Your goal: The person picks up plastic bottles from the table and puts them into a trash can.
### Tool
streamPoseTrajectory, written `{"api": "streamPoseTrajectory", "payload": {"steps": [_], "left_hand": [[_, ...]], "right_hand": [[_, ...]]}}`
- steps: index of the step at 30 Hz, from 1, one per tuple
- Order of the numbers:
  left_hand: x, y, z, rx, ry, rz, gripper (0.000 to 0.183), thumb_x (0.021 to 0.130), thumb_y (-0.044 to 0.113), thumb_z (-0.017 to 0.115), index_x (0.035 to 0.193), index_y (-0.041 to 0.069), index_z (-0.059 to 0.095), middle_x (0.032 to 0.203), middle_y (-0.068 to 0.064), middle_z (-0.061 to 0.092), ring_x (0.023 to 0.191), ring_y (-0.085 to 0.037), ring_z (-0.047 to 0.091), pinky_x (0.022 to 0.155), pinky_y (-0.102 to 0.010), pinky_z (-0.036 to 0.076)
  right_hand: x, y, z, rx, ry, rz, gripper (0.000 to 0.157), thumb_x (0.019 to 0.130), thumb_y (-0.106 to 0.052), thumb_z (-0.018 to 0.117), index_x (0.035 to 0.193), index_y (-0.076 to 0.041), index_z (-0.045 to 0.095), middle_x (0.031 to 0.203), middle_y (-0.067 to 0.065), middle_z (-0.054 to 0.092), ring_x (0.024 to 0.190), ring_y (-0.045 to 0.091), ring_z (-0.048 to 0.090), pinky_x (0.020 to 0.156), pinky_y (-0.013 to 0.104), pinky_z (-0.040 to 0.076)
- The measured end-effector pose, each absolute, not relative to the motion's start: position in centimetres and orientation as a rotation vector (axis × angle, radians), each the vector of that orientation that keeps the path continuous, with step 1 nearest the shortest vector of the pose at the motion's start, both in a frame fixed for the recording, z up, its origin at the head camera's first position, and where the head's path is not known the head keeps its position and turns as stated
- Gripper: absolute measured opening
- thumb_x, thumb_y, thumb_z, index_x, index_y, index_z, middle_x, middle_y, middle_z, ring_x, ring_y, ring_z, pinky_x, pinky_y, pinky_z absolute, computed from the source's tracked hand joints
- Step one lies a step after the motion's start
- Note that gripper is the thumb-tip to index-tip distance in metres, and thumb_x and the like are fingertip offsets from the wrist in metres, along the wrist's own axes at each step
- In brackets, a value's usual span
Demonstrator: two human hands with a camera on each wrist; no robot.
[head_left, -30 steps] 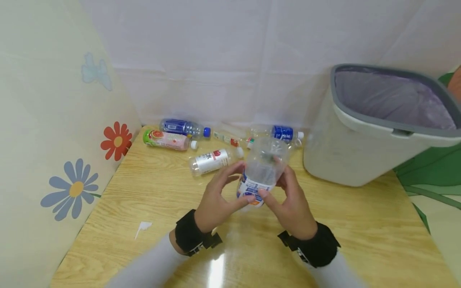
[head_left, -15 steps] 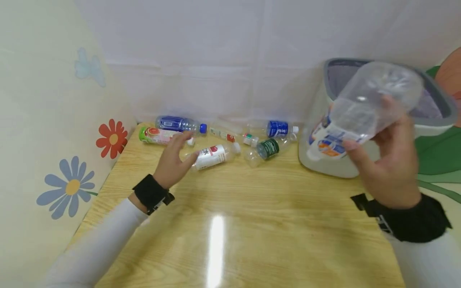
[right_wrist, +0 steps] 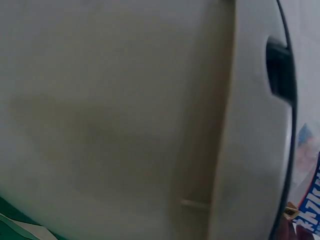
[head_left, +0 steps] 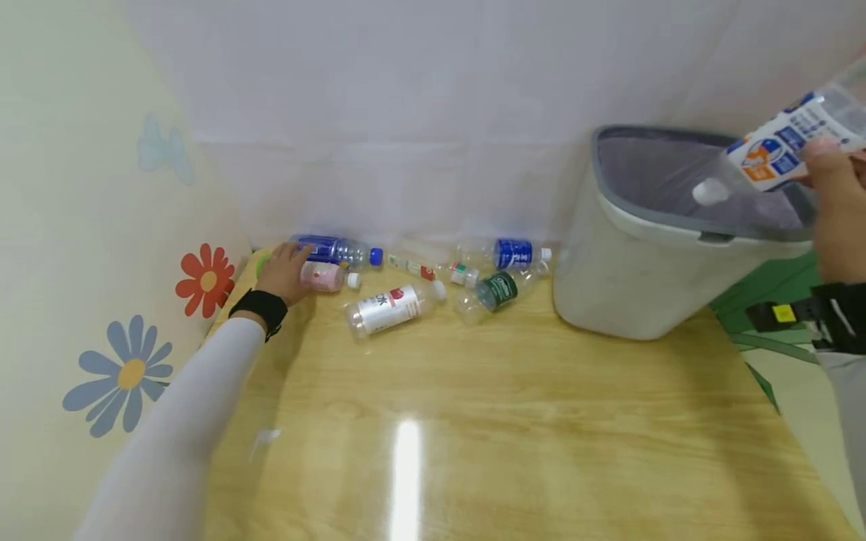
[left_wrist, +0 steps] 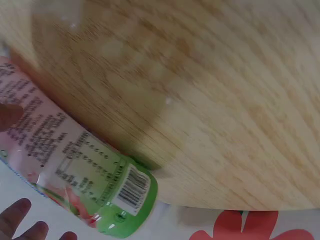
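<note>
My right hand [head_left: 839, 207] grips a large clear plastic bottle [head_left: 788, 146] with a white, blue and orange label. The bottle is tilted, white cap low, over the mouth of the grey-rimmed trash bin [head_left: 636, 263]; its upper end runs out of the head view. At the far left, my left hand [head_left: 283, 272] lies over a pink and green drink bottle [left_wrist: 80, 155], covering its middle in the head view. In the left wrist view the thumb [left_wrist: 9, 116] is at the label, and the spread fingers [left_wrist: 15, 215] reach past the other side.
Behind the pink bottle lies a blue-labelled bottle [head_left: 338, 250]. To the right are a silver-labelled bottle [head_left: 389, 309], a clear bottle with a small printed label [head_left: 413, 267], a green-labelled one [head_left: 501, 291] and another blue-labelled one [head_left: 513, 254]. A white scrap [head_left: 268, 436] lies at left.
Both hands held the large bottle at first. The right hand has carried it rightward over the bin and tipped its cap down; the left let go and moved left to the pink bottle.
</note>
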State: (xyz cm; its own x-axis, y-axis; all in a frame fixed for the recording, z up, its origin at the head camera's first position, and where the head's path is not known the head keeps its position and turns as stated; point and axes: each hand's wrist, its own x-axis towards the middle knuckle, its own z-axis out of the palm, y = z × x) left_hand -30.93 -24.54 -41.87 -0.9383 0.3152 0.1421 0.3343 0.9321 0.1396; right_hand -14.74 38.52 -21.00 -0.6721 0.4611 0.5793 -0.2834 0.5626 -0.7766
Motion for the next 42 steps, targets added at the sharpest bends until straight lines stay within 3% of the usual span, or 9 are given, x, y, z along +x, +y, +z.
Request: {"api": "streamPoseTrajectory", "payload": {"steps": [4,12,19,25,30,35,38,42], "left_hand": [[-31.4,-24.7,-42.5,-0.507,-3.065,-0.139,0.071,0.083,0.027,0.069,0.142,0.006,0.035,0.141,-0.026,0.030,0.131,-0.046,0.017,0.100,-0.066,0.022],[-31.0,-24.9,-43.4,-0.485,-3.053,-0.060,0.050,0.087,0.015,0.066,0.132,0.008,0.048,0.127,-0.025,0.046,0.121,-0.043,0.034,0.097,-0.065,0.022],[-30.1,-25.4,-42.6,-0.419,-2.982,-0.215,0.057,0.084,0.015,0.068,0.136,0.007,0.044,0.128,-0.026,0.045,0.119,-0.045,0.036,0.098,-0.065,0.022],[-28.8,-24.3,-40.6,-0.372,-2.695,-0.615,0.064,0.075,0.014,0.078,0.131,0.003,0.048,0.123,-0.026,0.047,0.111,-0.043,0.044,0.093,-0.059,0.034],[-26.8,-20.8,-38.2,-0.452,-2.555,-0.889,0.065,0.074,0.013,0.080,0.131,0.005,0.049,0.123,-0.021,0.048,0.113,-0.035,0.043,0.097,-0.052,0.036],[-24.1,-16.4,-36.4,-0.670,-2.413,-0.974,0.067,0.075,0.017,0.080,0.132,0.007,0.047,0.122,-0.014,0.050,0.112,-0.026,0.044,0.095,-0.046,0.039],[-21.9,-13.7,-35.4,-0.810,-2.338,-1.056,0.070,0.073,0.017,0.082,0.133,0.010,0.046,0.121,-0.008,0.051,0.110,-0.021,0.045,0.091,-0.043,0.041],[-18.8,-10.3,-34.4,-0.977,-2.256,-1.236,0.074,0.069,0.011,0.084,0.132,0.013,0.046,0.122,-0.003,0.052,0.109,-0.018,0.046,0.089,-0.042,0.044]], "right_hand": [[-15.3,39.5,-22.0,-0.204,-1.875,1.431,0.036,0.098,-0.019,0.054,0.133,-0.014,0.047,0.128,0.003,0.052,0.113,0.012,0.049,0.103,0.022,0.031],[-15.8,39.1,-22.6,-0.249,-1.935,1.307,0.037,0.096,-0.018,0.056,0.132,-0.013,0.047,0.122,0.001,0.055,0.110,0.009,0.051,0.099,0.021,0.034],[-16.0,39.1,-23.6,-0.232,-1.918,1.215,0.039,0.091,-0.016,0.063,0.127,-0.010,0.050,0.112,-0.002,0.058,0.099,0.008,0.056,0.088,0.016,0.042],[-15.1,38.0,-23.8,-0.157,-1.970,1.128,0.043,0.094,-0.021,0.061,0.133,-0.012,0.045,0.127,-0.006,0.046,0.117,0.008,0.042,0.101,0.017,0.028],[-13.6,34.3,-23.6,0.098,-1.815,1.018,0.047,0.085,-0.014,0.063,0.129,-0.006,0.048,0.125,-0.001,0.050,0.116,0.017,0.043,0.104,0.025,0.027],[-11.5,28.0,-24.5,0.492,-1.764,1.216,0.054,0.076,-0.004,0.063,0.126,0.008,0.045,0.120,0.017,0.051,0.111,0.029,0.046,0.100,0.031,0.035],[-10.6,24.2,-25.7,0.695,-1.839,1.247,0.055,0.080,-0.004,0.063,0.126,0.015,0.042,0.119,0.027,0.048,0.111,0.033,0.046,0.097,0.032,0.039],[-9.7,20.4,-27.8,0.868,-2.014,1.094,0.062,0.086,-0.019,0.062,0.132,0.014,0.037,0.119,0.032,0.046,0.112,0.033,0.044,0.097,0.031,0.039]]}}
